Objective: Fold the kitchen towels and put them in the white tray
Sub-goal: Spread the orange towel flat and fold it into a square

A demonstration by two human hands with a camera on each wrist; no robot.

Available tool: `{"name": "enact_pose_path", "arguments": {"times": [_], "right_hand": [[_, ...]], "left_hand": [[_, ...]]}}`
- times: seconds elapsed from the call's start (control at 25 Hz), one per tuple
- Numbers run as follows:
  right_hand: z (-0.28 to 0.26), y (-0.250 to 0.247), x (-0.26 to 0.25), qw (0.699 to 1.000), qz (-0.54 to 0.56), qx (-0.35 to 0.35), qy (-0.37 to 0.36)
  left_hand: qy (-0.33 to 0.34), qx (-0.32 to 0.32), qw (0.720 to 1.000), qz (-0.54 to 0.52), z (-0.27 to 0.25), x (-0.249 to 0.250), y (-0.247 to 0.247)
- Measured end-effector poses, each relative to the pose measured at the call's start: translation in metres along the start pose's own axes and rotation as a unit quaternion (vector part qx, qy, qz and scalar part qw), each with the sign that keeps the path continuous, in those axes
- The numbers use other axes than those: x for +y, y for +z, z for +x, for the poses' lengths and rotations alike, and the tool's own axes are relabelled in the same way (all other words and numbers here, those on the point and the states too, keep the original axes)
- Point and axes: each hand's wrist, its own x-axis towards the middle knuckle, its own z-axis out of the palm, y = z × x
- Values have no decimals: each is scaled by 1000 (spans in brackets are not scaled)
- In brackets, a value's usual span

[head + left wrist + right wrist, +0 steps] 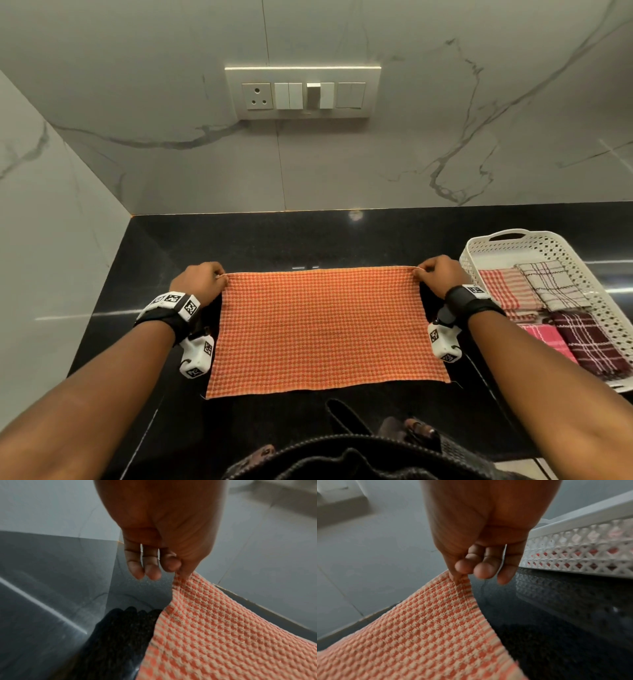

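Both forearms were bare, no sleeves. Each wrist wore a black strap [471, 301] w/ white blocks [198, 358] carrying black-and-white square markers; thin black cable at the left block.

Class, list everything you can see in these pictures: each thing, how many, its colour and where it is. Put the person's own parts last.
Towel: one, orange and cream check, spread on the counter in the middle.
Tray: one, white, lattice-sided, on the counter at right.
Folded towels: at least four, red, cream, pink and maroon checks, in the tray.
Counter: one, black, glossy.
Wall: grey marble, behind.
Switch panel: one, white, on the wall.
Wrist cameras: two, white, on black straps.
Left hand: pinches the towel's far left corner.
Right hand: pinches the far right corner.
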Motion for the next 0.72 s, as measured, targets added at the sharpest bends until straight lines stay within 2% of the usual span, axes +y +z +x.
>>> {"name": "enact_pose_path", "arguments": {"times": [0.08,0.16,0.24,0.32,0.44,0.56,0.64,0.72], "right_hand": [[-12,-1,9,996,85,4,0],[-29,4,14,966,256,3,19],[-48,9,19,916,399,2,42],[-67,14,26,872,485,-1,63],[-93,23,42,839,539,13,78],[-113,33,56,822,564,14,74],[-121,41,64,817,572,18,77],[-129,45,68,810,579,17,89]], "left_hand": [[-9,15,997,-79,-19,-5,3],[-14,29,972,-233,-41,-4,8],[-52,29,917,-395,-63,-1,12],[-95,24,857,-506,-85,0,17],[-121,35,800,-587,-111,-7,34],[-130,39,757,-640,-133,-15,53],[-132,37,747,-650,-145,-19,62],[-137,32,749,-648,-155,-23,70]]}}
